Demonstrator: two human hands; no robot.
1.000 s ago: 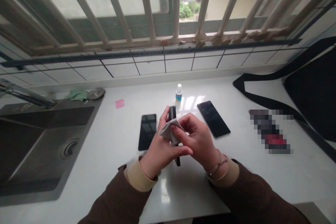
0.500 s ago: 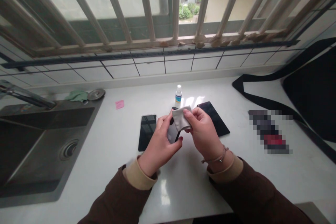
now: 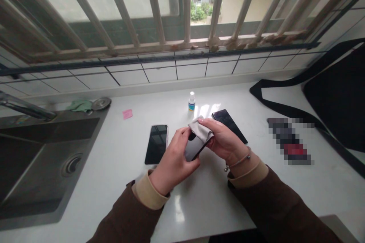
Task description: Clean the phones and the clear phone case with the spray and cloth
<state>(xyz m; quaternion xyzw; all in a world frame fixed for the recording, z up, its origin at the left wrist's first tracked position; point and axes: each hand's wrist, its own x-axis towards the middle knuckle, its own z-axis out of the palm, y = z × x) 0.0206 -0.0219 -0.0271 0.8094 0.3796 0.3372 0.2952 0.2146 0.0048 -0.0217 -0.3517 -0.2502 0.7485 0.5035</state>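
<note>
My left hand (image 3: 178, 157) grips a phone (image 3: 194, 148) by its edges, its pale back with a dark camera area turned up toward me. A light grey cleaning cloth (image 3: 202, 128) with a zigzag edge is pinched in my right hand (image 3: 224, 136) and lies over the phone's upper right edge. Left of my left hand, a second phone (image 3: 156, 143) rests screen up on the counter. Behind my right hand is a flat black tablet-like slab (image 3: 230, 124), partly hidden. A small white-capped bottle (image 3: 192, 101) with a blue label stands beyond both hands.
At left is a sink (image 3: 51, 167) with a faucet (image 3: 27, 106), a green cloth (image 3: 80, 105) and a metal strainer lid (image 3: 101, 103). A pink paper note (image 3: 127, 114) lies on the counter (image 3: 119, 190). At right are a black strapped bag (image 3: 336, 95) and a pixelated item (image 3: 291, 140).
My right hand has drawn the cloth from in front of the phone onto its upper right edge. More of the phone's back shows. The view has shifted slightly.
</note>
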